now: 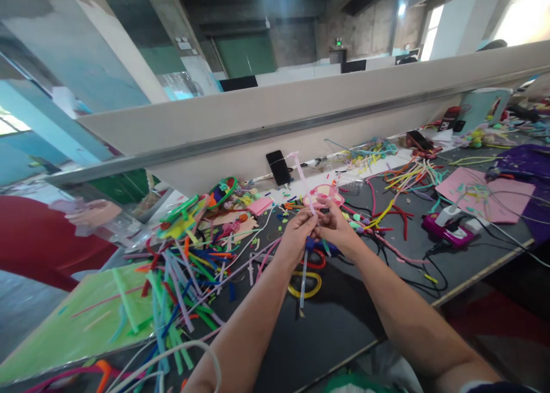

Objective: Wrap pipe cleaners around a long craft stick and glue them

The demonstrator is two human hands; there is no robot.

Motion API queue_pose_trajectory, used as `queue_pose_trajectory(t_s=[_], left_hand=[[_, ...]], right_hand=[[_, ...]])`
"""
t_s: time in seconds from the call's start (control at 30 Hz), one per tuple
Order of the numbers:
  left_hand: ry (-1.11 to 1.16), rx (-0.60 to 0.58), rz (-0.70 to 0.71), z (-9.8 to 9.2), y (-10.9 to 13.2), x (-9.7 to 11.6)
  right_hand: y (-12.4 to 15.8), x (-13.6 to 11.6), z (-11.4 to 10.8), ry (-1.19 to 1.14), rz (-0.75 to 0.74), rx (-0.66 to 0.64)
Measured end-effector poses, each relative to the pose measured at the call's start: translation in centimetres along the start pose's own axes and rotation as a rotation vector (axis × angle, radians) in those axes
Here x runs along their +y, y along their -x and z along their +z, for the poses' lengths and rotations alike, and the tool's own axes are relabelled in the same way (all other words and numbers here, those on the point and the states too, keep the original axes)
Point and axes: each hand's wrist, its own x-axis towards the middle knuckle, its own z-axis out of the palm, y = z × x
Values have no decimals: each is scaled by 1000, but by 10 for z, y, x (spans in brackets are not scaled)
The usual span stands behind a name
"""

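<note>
My left hand (296,237) and my right hand (337,232) meet over the middle of the dark table. Their fingers are closed together around a pale pink pipe cleaner (304,182), whose long end sticks up and bends over at the top. The lower part of it is hidden by the fingers. Just under the hands lies a blue tool (324,246), mostly covered, with a translucent stick (303,278) pointing toward me, like a glue gun with its glue stick. Beside it, a yellow scissor handle (318,284) and a red loop (319,259) show.
Loose pipe cleaners (172,290) heap up at left beside a green sheet (77,324). A black phone (278,168) leans on the partition (215,132). Behind the hands sits a pink round piece (324,195). A purple power strip (447,230) with cables lies at right, near pink paper (507,195).
</note>
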Motion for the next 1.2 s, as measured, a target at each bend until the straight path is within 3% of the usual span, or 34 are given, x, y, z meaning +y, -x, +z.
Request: queue_pose_trajectory(t_s=[0.13,0.27,0.53,0.73,0.87,0.93,1.07,1.1,1.2], left_hand=[[40,11,26,-6,-3,5],[174,-71,-87,-3,-1,9],[221,-166,-151,6,6,7],[247,-114,-143,7,4,2],[258,-43,-99,9,2,5],[263,-22,-93,11,2,9],[255,-16,-95,14,5,17],[264,-29,-85,14,5,17],[279,-46,-53,14,5,13]], right_hand=[[-2,-6,-10,72,-60,174],[-7,-1,-17,63,-99,322],[-8,-2,-20,-245,-114,290],[-11,-1,-25,-279,-114,306],[-7,-24,-16,-273,-238,364],[9,-47,-4,-282,-249,217],[73,-90,32,-284,-301,-381],[94,-97,41,-213,-313,-448],[154,-106,59,122,-241,-191]])
